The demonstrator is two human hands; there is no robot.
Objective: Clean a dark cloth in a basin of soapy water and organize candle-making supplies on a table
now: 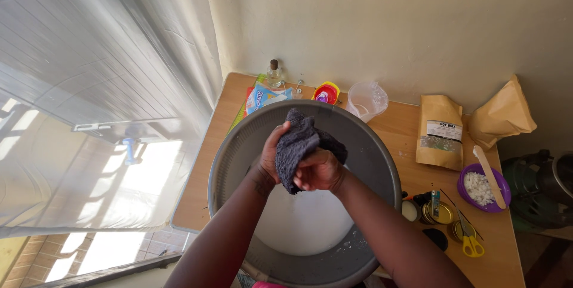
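Note:
Both my hands are closed around a dark grey cloth (300, 139), bunched up and held over a large grey basin (230, 156). My left hand (271, 155) grips the cloth's left side. My right hand (320, 171) clasps its lower right part. The cloth sticks up above my fingers. Cloudy white water (304, 222) fills the bottom of the basin beneath my forearms.
The basin sits on a wooden table (412, 133) against a cream wall. Behind it are a small glass bottle (274, 74), a plastic packet (265, 96) and a clear measuring jug (365, 100). To the right are brown paper bags (440, 131), a purple bowl (483, 188) with white flakes and yellow scissors (471, 241).

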